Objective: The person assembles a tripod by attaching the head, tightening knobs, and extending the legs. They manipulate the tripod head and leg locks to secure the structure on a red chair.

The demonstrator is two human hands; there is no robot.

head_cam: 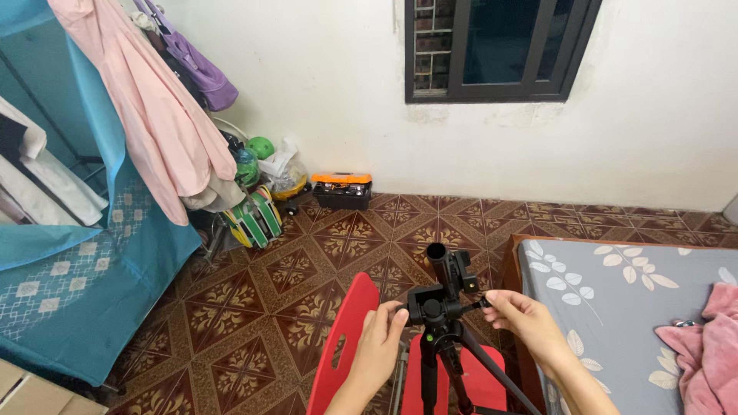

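Observation:
A black camera tripod stands in front of me, its head with a tilted handle tube at the top and its legs spreading down out of view. My left hand rests against the left side of the tripod head. The fingers of my right hand pinch a small knob on the head's right side. A red plastic chair stands right behind and below the tripod.
A bed with a grey leaf-patterned sheet and a pink cloth lies to the right. A teal fabric wardrobe and hanging clothes stand left. A black-and-orange toolbox sits by the far wall on patterned floor tiles.

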